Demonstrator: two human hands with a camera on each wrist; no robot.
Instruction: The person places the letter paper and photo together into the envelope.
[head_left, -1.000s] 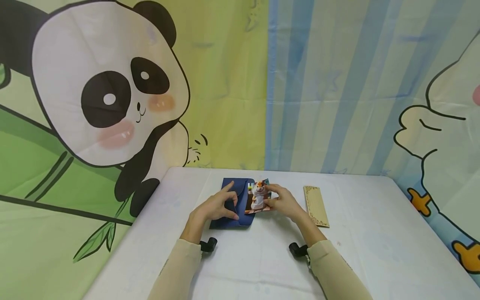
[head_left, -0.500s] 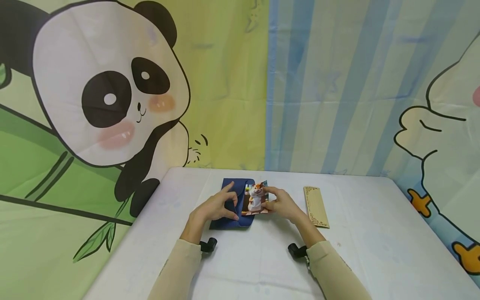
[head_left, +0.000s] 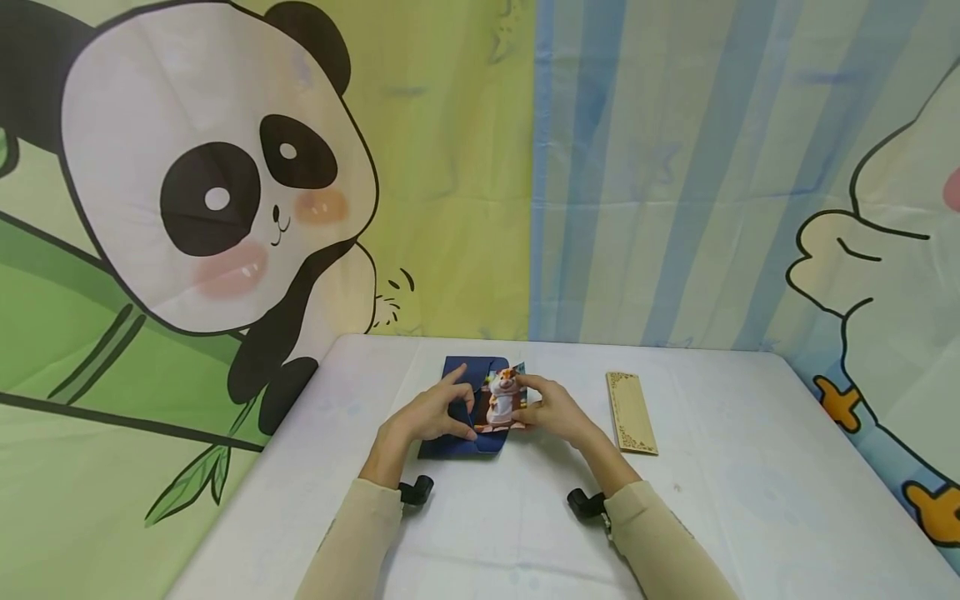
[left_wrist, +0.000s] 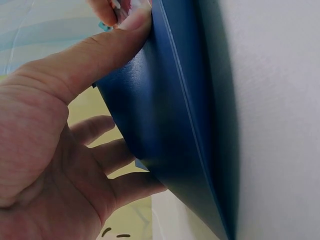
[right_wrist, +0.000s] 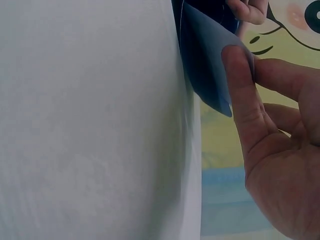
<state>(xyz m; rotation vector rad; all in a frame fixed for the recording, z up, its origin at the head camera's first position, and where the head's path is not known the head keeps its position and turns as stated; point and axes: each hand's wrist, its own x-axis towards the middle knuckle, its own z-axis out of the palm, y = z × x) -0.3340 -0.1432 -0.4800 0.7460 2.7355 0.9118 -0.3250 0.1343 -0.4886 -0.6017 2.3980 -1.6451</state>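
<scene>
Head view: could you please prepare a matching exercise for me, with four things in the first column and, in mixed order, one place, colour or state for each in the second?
Things
1. envelope
2. picture card
3. tan card
4. tabletop

Descriptions
A. lies to the right of both hands, touched by neither
B. white, with the other things above or on it
C. dark blue
D. pinched in the grip of the right hand

Right pairs: 1-C, 2-D, 3-A, 4-B
</scene>
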